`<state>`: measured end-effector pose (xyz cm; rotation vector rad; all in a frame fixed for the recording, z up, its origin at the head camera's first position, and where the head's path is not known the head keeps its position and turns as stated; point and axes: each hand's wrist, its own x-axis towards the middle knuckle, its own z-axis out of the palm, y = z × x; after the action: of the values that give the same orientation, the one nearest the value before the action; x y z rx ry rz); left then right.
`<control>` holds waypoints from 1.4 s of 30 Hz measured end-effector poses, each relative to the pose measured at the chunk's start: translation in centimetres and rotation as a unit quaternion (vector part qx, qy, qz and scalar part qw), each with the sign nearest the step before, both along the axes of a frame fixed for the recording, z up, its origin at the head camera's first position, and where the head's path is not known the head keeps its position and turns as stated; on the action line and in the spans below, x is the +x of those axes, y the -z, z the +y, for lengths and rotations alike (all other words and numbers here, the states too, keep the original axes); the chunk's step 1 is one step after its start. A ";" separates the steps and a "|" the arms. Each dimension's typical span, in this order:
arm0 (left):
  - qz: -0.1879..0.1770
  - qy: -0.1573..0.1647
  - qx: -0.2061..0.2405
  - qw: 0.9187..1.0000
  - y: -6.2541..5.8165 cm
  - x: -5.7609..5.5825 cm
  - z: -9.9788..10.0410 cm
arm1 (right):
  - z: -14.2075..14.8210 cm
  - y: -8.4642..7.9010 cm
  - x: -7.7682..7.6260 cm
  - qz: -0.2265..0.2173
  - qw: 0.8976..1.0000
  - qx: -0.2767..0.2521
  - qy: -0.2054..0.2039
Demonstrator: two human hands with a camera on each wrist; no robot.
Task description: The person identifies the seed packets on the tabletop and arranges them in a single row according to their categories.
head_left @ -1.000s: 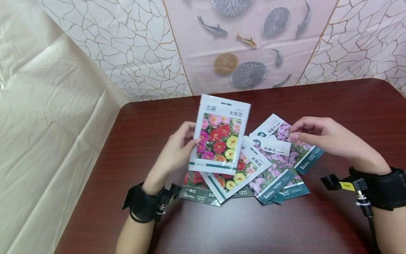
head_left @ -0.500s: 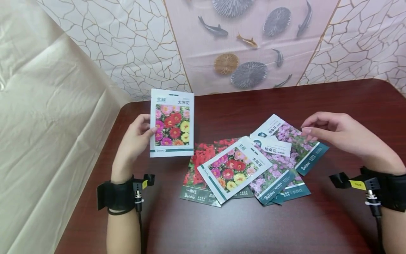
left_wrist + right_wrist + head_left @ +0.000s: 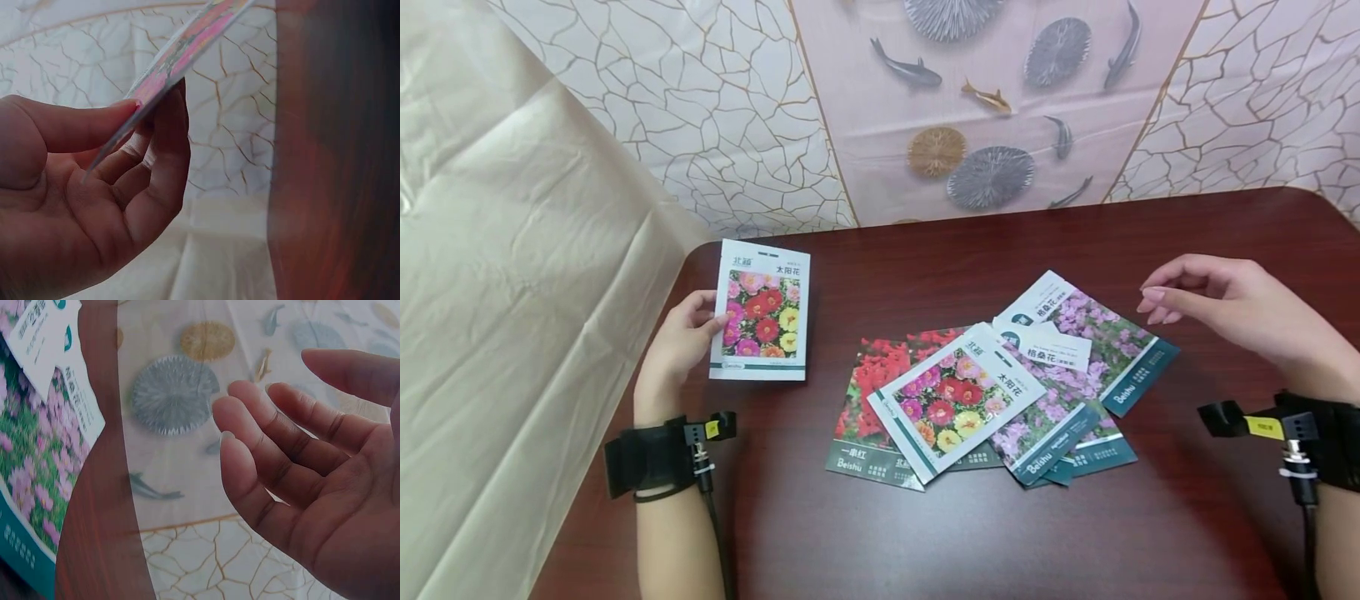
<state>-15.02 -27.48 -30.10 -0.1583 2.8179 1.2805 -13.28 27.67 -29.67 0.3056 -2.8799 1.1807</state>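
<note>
My left hand point(image 3: 673, 354) pinches the left edge of a white seed packet point(image 3: 763, 312) printed with red, pink and yellow flowers. The left wrist view shows the thumb on the packet's point(image 3: 181, 53) printed face and fingers behind it. At the right, my right hand point(image 3: 1221, 304) hovers with loosely bent fingers and holds nothing; the right wrist view shows the bare palm point(image 3: 350, 481). It is nearest to a purple-flower packet point(image 3: 1112, 342). A second packet with the mixed flowers point(image 3: 958, 400) lies on top of the pile, over red-flower packets point(image 3: 872, 392) and another purple-flower packet point(image 3: 1048, 425).
The dark red-brown table point(image 3: 880, 542) bears the pile near its middle. Behind it hangs a cloth point(image 3: 1000, 100) with fish and round patterns, and a cream cloth point(image 3: 535, 333) drapes at the left. Each wrist wears a black strap with a camera and cable.
My left hand has carried the mixed-flower packet from above the pile to the table's left side, lowering it in the last half second. My right hand has drawn away rightward from the purple-flower packet.
</note>
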 end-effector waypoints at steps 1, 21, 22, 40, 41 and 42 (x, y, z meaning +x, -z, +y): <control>-0.006 -0.005 -0.001 1.000 0.2 0.0 -0.2 | 0.1 0.1 -0.1 0.002 1.000 0.001 0.001; -0.091 -0.074 -0.003 0.993 3.7 -0.7 -3.9 | 0.7 0.5 -0.5 0.008 0.999 0.039 0.000; -0.094 -0.076 -0.009 0.993 3.8 -0.8 -4.0 | 0.7 0.5 -0.5 0.009 0.999 0.040 0.000; -0.124 -0.110 -0.134 0.977 3.6 -0.6 -4.3 | 0.8 0.9 -0.6 -0.023 0.998 0.065 -0.007; -0.119 -0.110 -0.145 0.976 3.5 -0.6 -4.2 | 0.8 0.9 -0.6 -0.022 0.998 0.066 -0.007; -0.114 -0.109 -0.156 0.975 3.4 -0.6 -4.1 | 0.8 0.9 -0.6 -0.020 0.998 0.066 -0.007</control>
<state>-15.58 -31.56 -33.48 -0.5999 2.8351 0.7755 -13.93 28.48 -30.57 0.3081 -3.0021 1.0106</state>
